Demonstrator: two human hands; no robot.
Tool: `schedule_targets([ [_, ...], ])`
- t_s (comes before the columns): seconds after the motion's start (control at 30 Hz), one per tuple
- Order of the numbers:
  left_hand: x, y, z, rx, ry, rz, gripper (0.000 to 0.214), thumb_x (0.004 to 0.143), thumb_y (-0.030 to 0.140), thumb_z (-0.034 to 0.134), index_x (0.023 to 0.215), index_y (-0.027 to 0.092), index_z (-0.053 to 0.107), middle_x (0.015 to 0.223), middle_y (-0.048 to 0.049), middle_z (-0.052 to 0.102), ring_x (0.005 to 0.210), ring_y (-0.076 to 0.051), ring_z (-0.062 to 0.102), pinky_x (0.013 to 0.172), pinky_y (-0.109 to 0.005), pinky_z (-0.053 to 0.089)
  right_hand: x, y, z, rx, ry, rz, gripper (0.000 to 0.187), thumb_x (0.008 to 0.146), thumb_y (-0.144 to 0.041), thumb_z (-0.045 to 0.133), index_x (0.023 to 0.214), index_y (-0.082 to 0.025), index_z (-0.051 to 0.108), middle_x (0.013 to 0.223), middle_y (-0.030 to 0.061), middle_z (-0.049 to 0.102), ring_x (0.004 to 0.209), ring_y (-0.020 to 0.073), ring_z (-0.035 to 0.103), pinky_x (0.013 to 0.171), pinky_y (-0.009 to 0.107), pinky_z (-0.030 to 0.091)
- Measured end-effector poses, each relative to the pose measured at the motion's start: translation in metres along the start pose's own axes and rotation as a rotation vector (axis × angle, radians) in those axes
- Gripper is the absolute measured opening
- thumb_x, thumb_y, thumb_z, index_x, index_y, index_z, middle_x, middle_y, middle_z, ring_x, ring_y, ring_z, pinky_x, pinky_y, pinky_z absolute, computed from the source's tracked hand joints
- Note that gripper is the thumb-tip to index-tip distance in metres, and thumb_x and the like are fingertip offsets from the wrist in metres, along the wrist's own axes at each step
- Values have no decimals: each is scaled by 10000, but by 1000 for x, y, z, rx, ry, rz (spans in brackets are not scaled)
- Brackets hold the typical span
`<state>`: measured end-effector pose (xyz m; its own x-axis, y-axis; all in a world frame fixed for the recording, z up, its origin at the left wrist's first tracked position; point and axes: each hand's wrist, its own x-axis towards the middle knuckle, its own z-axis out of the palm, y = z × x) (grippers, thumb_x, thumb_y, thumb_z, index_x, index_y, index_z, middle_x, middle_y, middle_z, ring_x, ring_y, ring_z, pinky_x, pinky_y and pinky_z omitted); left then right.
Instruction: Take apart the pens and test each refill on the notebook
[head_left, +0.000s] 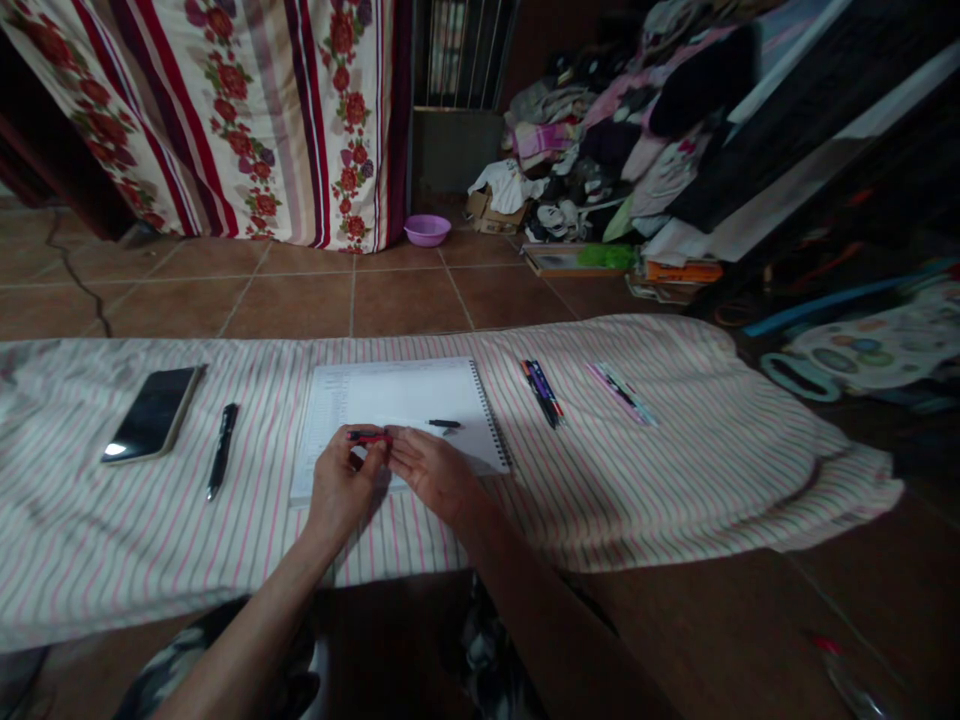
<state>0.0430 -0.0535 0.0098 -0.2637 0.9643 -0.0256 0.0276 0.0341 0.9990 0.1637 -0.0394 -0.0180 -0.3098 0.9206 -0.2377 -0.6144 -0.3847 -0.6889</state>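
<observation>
My left hand (pixel 343 487) and my right hand (pixel 429 468) meet over the near edge of a spiral notebook (pixel 405 395) lying open on a striped cloth (pixel 675 450). Both hands pinch a red pen (pixel 369 436), held level between the fingertips. A small dark pen part (pixel 444 424) lies on the white page just beyond my right hand.
A black pen (pixel 222 450) and a phone (pixel 154 412) lie left of the notebook. Two bunches of pens (pixel 541 391) (pixel 621 393) lie to its right. Beyond the cloth are tiled floor, a purple bowl (pixel 427 230), a floral bedsheet (pixel 247 110) and a clothes pile (pixel 615 130).
</observation>
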Motion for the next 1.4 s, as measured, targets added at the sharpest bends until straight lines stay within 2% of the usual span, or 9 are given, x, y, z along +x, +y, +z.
schedule_targets([
  [0.17, 3, 3, 1, -69, 19, -116, 106, 616, 72, 696, 690, 146, 678, 688, -12, 652, 564, -100, 524, 535, -176, 375, 0, 2, 0, -1, -23, -30, 161, 712, -292, 611, 815, -173, 643, 934, 72, 671, 953, 184, 628, 941, 335, 452],
  [0.3, 5, 0, -1, -8, -2, -110, 111, 622, 147, 703, 731, 139, 685, 671, -11, 659, 546, -107, 528, 512, -192, 376, -2, 1, 1, -74, -46, -96, 167, 663, -305, 667, 782, -188, 663, 876, 34, 675, 911, 189, 635, 938, 360, 456],
  [0.53, 6, -4, -5, -43, -29, -115, 155, 603, 208, 707, 730, 124, 678, 634, -19, 644, 540, -108, 521, 491, -199, 380, -5, -2, 11, -338, 56, -158, 199, 631, -280, 701, 804, -181, 692, 787, 15, 700, 786, 159, 644, 862, 341, 489],
  [0.67, 4, -2, -3, -151, -27, -166, 199, 574, 242, 730, 716, 118, 667, 601, -14, 627, 511, -93, 502, 478, -197, 377, -2, 0, 11, -294, 140, -146, 170, 613, -262, 705, 756, -172, 690, 738, 8, 700, 714, 142, 651, 801, 313, 514],
  [0.9, 5, 1, -4, -348, -39, -356, 264, 519, 225, 757, 715, 99, 634, 571, -30, 637, 449, -76, 511, 483, -197, 414, -2, -1, 10, -292, 169, -173, 187, 633, -266, 682, 778, -150, 664, 710, 18, 699, 671, 146, 663, 786, 325, 520],
  [1.03, 5, 4, -5, -393, -35, -420, 265, 520, 192, 749, 741, 103, 633, 584, -35, 647, 475, -97, 550, 491, -205, 437, 0, 0, 10, -232, 175, -138, 225, 618, -273, 695, 784, -135, 633, 711, 31, 695, 676, 158, 669, 794, 348, 514],
  [1.1, 5, 4, -5, -367, -39, -381, 273, 529, 220, 750, 751, 108, 634, 592, -27, 645, 498, -107, 562, 498, -212, 443, 1, 1, 8, -183, 173, -113, 247, 613, -280, 704, 791, -132, 617, 716, 36, 687, 691, 165, 669, 799, 359, 509],
  [1.17, 4, 2, -4, -286, -39, -282, 274, 551, 266, 744, 751, 113, 635, 601, -18, 638, 519, -112, 564, 504, -220, 446, 2, 2, 7, -142, 180, -96, 245, 617, -281, 706, 785, -132, 609, 726, 39, 676, 713, 164, 664, 806, 362, 503],
  [1.4, 4, -5, -6, 140, -94, 51, 246, 686, 352, 640, 818, 144, 631, 723, -41, 658, 633, -160, 593, 538, -254, 462, 5, 3, 4, -54, 152, -57, 158, 653, -260, 685, 734, -150, 606, 771, 24, 644, 762, 139, 632, 841, 337, 479],
])
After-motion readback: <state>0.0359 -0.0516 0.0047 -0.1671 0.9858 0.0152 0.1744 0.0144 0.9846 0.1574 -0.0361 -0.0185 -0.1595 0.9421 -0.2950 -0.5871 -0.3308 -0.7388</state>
